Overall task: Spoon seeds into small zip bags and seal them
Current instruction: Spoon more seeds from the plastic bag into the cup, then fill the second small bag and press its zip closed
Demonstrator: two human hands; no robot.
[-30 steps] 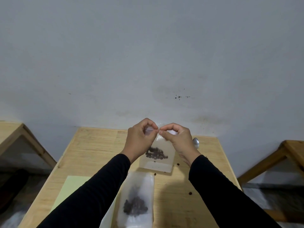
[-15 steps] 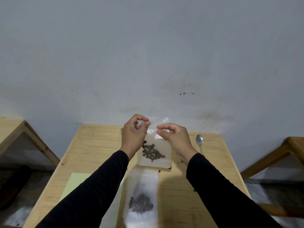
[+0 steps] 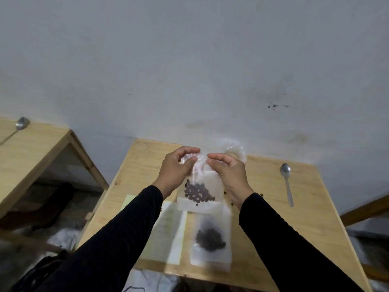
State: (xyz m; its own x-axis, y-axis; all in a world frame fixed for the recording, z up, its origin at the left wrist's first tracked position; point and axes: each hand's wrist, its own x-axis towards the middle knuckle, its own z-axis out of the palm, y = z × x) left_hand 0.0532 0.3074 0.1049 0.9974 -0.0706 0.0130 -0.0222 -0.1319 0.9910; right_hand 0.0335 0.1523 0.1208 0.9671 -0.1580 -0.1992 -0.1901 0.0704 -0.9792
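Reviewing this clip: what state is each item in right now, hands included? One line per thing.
Held zip bag: lifted off the table, seeds inside, top pinched by both hands; seal hard to tell.
Second seed bag: lying flat on the table, seeds inside.
Spoon: lying on the table, untouched.
Left hand: grip on the bag top.
Right hand: grip on the bag top.

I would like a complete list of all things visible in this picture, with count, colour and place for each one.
held zip bag: one, clear with dark seeds, above table centre
filled bag: one, clear with dark seeds, lying near table front
spoon: one, silver, table right side
paper sheet: one, pale green, under left arm
table: one, light wood, centre
side table: one, light wood, left, with second spoon
left hand: pinches bag top
right hand: pinches bag top
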